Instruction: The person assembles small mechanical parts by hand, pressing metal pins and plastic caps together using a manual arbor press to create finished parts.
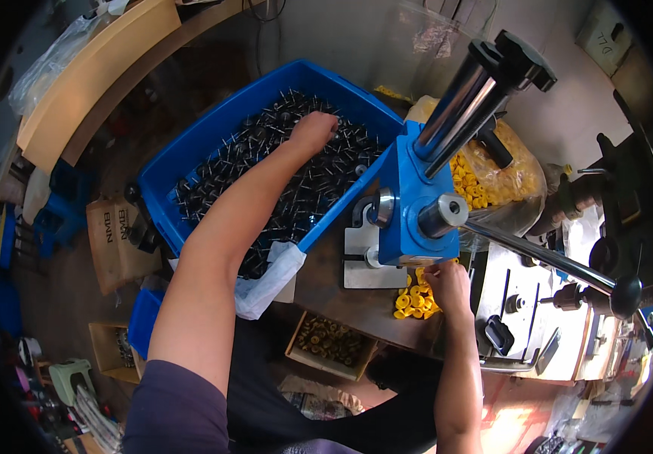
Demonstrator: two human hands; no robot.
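Note:
My left hand (315, 133) reaches into the far side of a large blue bin (220, 121). Its fingers are curled closed among black round parts with thin metal shafts (296, 200); what they grip, if anything, is hidden. Close by the lower front of a blue hand press (419, 200), my right hand (450, 286) has its fingers pinched together. Bits of yellow show near its fingertips, but I cannot make out what it holds. A small pile of yellow plastic caps (416, 301) lies on the bench beside that hand.
A clear bag of yellow caps (493, 170) stands behind the press. The press lever (546, 253) sticks out to the right, above a drill-press table (512, 318). Below the bench edge is an open drawer of small parts (330, 344). White cloth (272, 280) covers the bin's near corner.

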